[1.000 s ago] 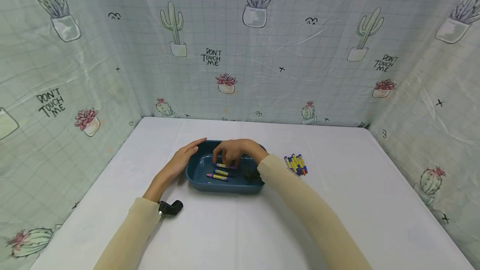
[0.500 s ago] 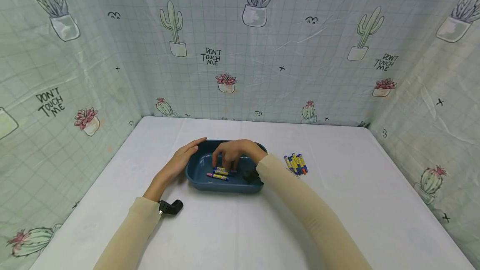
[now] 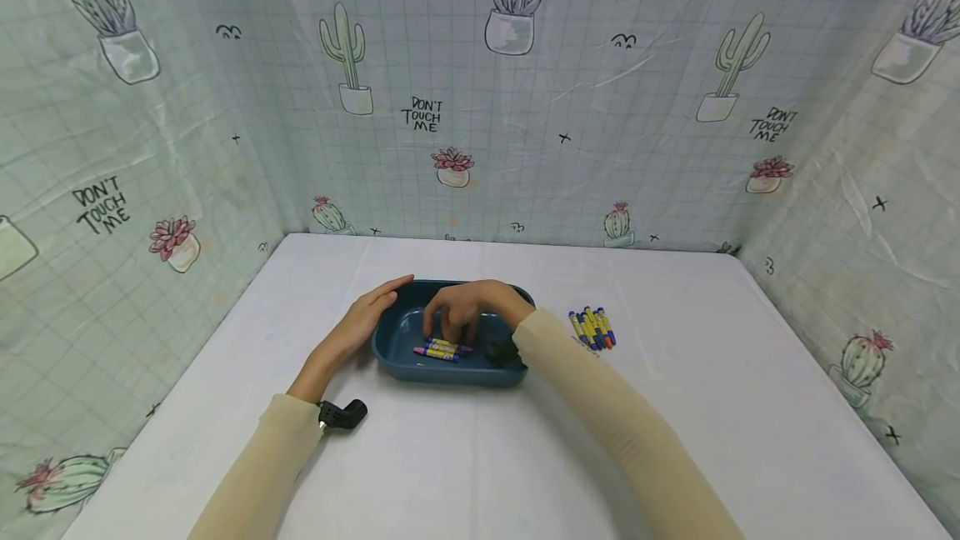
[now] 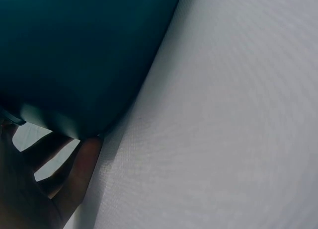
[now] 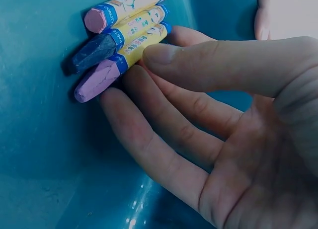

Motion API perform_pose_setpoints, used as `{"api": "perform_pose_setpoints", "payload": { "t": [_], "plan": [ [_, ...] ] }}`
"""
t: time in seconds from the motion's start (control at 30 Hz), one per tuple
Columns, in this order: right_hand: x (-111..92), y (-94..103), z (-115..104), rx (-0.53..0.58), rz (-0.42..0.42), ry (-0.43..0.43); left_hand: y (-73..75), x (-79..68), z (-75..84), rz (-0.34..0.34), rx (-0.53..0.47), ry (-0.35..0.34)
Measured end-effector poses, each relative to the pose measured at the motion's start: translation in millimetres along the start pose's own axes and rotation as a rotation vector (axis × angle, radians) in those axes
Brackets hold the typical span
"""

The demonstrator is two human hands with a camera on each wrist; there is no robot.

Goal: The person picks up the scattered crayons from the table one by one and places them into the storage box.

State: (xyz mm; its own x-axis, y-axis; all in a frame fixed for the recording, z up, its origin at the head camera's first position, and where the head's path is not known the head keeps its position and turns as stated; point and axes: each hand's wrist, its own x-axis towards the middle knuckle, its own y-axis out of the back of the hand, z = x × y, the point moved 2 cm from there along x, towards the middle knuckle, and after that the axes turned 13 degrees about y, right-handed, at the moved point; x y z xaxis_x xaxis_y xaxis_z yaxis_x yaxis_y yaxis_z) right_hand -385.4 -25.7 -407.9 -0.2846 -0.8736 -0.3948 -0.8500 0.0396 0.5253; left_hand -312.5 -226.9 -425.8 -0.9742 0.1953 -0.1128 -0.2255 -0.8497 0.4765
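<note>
While the lavender crayon lies against the blue crayon, w/ the pink crayon on its far side, all in the tray, R hand pinches it, thumb on wrapper. L hand rests uncurled on tray's L end, prob. steadying. Step looks like lining up the row; next move prob. needs a clean release w/o nudging. More crayons lie on the worktop, R of tray.

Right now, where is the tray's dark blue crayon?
In the right wrist view, the dark blue crayon lies upper left, between the pink crayon and lilac crayon, near the right hand.
</note>
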Motion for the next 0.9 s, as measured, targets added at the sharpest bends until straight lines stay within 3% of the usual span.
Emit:
{"api": "perform_pose_setpoints", "payload": {
  "t": [0.23, 0.67, 0.9],
  "plan": [
    [0.5, 0.0, 1.3, 0.022, -0.006, 0.015, -2.3, 23.5, -37.6, 0.033, -0.001, -0.007],
    [-3.3, 3.3, 1.8, 0.000, 0.033, 0.027, -3.2, 23.8, -38.8, 0.054, 0.009, -0.020],
    [-13.9, 8.7, 0.7, -0.026, 0.062, 0.074, -3.6, 22.6, -37.4, 0.046, 0.008, -0.015]
  ]
}}
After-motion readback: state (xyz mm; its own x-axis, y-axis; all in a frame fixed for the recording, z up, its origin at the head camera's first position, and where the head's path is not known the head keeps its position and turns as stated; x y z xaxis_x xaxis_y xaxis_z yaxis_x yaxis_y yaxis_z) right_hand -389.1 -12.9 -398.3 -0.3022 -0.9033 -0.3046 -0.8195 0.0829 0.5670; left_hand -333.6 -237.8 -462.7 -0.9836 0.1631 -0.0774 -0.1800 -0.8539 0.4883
